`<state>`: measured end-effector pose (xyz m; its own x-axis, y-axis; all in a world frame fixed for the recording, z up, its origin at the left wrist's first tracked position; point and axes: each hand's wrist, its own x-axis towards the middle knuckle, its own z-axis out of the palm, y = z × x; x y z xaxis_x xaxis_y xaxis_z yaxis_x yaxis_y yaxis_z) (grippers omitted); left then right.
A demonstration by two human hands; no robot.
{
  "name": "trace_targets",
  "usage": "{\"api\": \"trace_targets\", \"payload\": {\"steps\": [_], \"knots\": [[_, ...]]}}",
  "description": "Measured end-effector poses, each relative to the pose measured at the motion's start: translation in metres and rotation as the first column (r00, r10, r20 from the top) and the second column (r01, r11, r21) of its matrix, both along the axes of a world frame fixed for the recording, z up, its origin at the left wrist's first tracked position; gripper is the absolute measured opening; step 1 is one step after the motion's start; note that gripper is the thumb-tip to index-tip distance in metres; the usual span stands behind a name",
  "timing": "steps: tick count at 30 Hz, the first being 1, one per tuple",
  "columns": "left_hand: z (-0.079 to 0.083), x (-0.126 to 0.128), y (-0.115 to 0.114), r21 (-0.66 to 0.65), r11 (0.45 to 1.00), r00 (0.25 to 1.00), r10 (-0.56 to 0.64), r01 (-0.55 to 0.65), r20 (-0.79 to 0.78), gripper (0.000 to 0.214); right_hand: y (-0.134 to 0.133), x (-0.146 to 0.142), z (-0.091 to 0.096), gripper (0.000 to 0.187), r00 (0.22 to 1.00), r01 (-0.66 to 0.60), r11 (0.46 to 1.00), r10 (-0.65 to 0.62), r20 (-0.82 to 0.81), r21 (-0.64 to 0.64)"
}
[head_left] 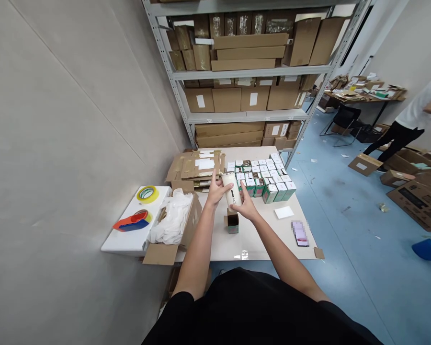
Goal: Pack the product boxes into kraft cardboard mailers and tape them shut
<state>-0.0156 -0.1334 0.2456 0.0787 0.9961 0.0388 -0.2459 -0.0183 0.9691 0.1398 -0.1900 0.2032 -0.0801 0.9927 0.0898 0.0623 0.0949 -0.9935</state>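
Note:
Between my two hands is a white tumbler (231, 189) with dark print on its side, tilted slightly above the table. My left hand (216, 191) grips its upper left side, thumb across the front and index finger raised. My right hand (247, 206) holds its lower right side, the thumb pointing up. Just below the tumbler, a small green box (233, 227) stands upright on the table with its top flaps open and a dark inside. Several green and white boxes (275, 191) stand in rows behind my right hand, some with open tops.
Flattened cardboard (187, 167) lies at the back left. An open carton (190, 220) of white bags is at left, beside a tape dispenser (132, 222) and tape rolls (147, 194). A phone (300, 233) and white card (284, 212) lie right. A shelf (244, 116) stands behind; a person (413, 115) is far right.

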Motion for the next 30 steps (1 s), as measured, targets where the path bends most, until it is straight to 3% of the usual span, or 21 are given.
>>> {"api": "trace_targets", "payload": {"steps": [3, 8, 12, 16, 22, 26, 28, 30], "knots": [[-0.006, -0.001, 0.001, 0.010, 1.000, 0.999, 0.015, -0.014, -0.030, 0.128, 0.002, -0.001, -0.004, 0.126, 0.998, 0.056, 0.998, -0.056, 0.024, -0.013], [-0.007, -0.004, 0.002, 0.108, 0.978, 0.919, 0.205, -0.178, -0.337, 0.094, 0.000, -0.003, -0.018, 0.124, 0.985, 0.111, 0.994, -0.110, 0.130, 0.002], [-0.008, -0.006, -0.002, 0.141, 0.970, 0.831, 0.244, -0.200, -0.499, 0.097, -0.003, -0.008, -0.033, 0.126, 0.966, 0.153, 0.988, -0.154, 0.209, 0.022], [-0.018, -0.006, -0.007, 0.143, 0.964, 0.794, 0.267, -0.226, -0.546, 0.094, -0.006, -0.014, -0.046, 0.123, 0.946, 0.175, 0.984, -0.177, 0.270, 0.031], [-0.046, -0.005, -0.006, 0.087, 0.967, 0.785, 0.246, -0.240, -0.569, 0.074, -0.010, -0.017, -0.071, 0.116, 0.941, 0.153, 0.988, -0.139, 0.307, -0.022], [-0.074, -0.013, -0.008, 0.056, 0.957, 0.809, 0.273, -0.286, -0.520, 0.070, -0.007, -0.002, -0.107, 0.098, 0.990, 0.040, 0.993, -0.024, 0.138, -0.114], [-0.090, -0.017, -0.012, 0.054, 0.959, 0.823, 0.267, -0.279, -0.500, 0.070, -0.003, 0.008, -0.131, 0.077, 0.989, 0.125, 0.968, -0.105, 0.103, -0.217], [-0.105, -0.018, -0.016, 0.049, 0.961, 0.814, 0.257, -0.272, -0.520, 0.069, -0.001, 0.014, -0.154, 0.062, 0.963, 0.245, 0.913, -0.189, 0.193, -0.328]]}}
